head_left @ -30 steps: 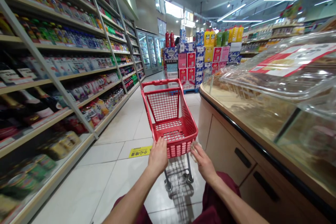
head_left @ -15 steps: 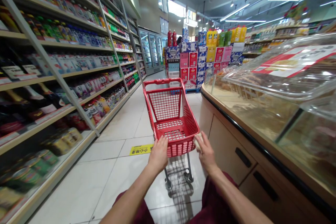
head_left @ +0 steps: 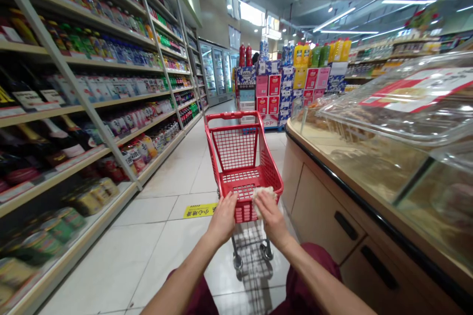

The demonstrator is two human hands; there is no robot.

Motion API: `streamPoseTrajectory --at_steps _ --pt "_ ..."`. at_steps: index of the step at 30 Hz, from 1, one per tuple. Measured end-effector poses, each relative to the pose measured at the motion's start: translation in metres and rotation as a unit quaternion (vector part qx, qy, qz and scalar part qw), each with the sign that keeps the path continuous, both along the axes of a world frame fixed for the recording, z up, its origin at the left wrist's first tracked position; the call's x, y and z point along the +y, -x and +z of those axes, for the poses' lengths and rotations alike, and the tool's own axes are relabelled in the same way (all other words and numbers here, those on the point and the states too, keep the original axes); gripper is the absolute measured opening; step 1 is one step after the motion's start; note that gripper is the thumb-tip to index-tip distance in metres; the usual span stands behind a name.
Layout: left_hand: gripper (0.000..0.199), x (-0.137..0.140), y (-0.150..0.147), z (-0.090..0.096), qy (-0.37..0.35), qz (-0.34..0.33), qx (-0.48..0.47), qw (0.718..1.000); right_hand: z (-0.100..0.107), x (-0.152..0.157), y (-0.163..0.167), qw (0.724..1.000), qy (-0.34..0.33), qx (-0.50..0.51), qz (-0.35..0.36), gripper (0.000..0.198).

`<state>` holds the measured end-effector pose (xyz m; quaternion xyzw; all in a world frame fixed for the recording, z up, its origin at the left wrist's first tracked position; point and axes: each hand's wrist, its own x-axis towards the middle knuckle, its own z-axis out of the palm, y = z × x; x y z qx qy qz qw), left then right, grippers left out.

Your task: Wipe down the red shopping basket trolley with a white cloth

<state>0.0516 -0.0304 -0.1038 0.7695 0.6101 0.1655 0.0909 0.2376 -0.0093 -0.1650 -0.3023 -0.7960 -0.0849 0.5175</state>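
Note:
A red plastic shopping cart (head_left: 242,177) stands right in front of me on the tiled floor, its basket holding nothing that I can see. My left hand (head_left: 222,214) grips the left part of the cart's near rim, fingers curled over the edge. Under the fingers of my right hand (head_left: 271,214) is a whitish cloth (head_left: 258,193), pressed onto the near rim right of its middle. Part of the cloth is hidden by the fingers.
Shelves of bottles and cans (head_left: 129,88) run along the left. On the right is a glass-sided counter (head_left: 318,157) with clear plastic boxes (head_left: 402,98). Stacked drink cartons (head_left: 273,91) stand ahead. A yellow floor sticker (head_left: 199,210) lies left of the cart.
My right hand has slid leftward with the cloth along the near rim, from the right corner toward the middle. The left hand keeps its place on the rim.

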Motion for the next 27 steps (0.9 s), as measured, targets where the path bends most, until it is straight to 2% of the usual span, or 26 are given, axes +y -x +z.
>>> streamPoseTrajectory --at_steps 3,5,10,13,16,19,22,24,27 --pt "0.069 0.003 0.008 0.001 -0.001 -0.008 -0.047 0.999 -0.021 -0.014 0.018 0.996 0.001 -0.07 0.063 0.044" --pt "0.071 0.003 0.012 0.005 0.01 -0.012 -0.069 0.998 -0.029 -0.02 0.027 0.993 0.011 -0.09 0.078 0.041" --pt "0.074 0.0 0.017 0.02 0.069 0.016 -0.202 0.977 -0.015 -0.015 0.047 0.995 -0.002 -0.077 0.066 0.037" --pt "0.077 -0.001 0.018 0.024 0.077 0.018 -0.215 0.973 -0.012 -0.014 0.046 0.99 -0.028 -0.101 0.097 0.032" --pt "0.078 0.0 0.017 0.021 0.064 0.015 -0.211 0.975 -0.005 -0.013 0.045 0.994 -0.019 -0.083 0.064 0.034" --pt "0.075 0.001 0.012 0.013 0.027 0.045 -0.178 0.983 0.01 -0.003 0.051 0.998 0.013 -0.06 0.002 0.037" --pt "0.068 -0.002 0.005 0.003 -0.007 0.055 -0.071 0.996 0.022 0.014 0.05 0.994 0.035 -0.096 -0.031 0.036" --pt "0.064 -0.006 0.001 -0.001 -0.019 0.037 0.009 0.999 0.026 0.026 0.033 0.99 0.043 -0.126 -0.05 0.034" --pt "0.064 -0.011 -0.004 -0.003 -0.034 0.023 0.072 0.997 0.029 0.041 -0.004 0.985 0.06 -0.107 -0.125 0.03"
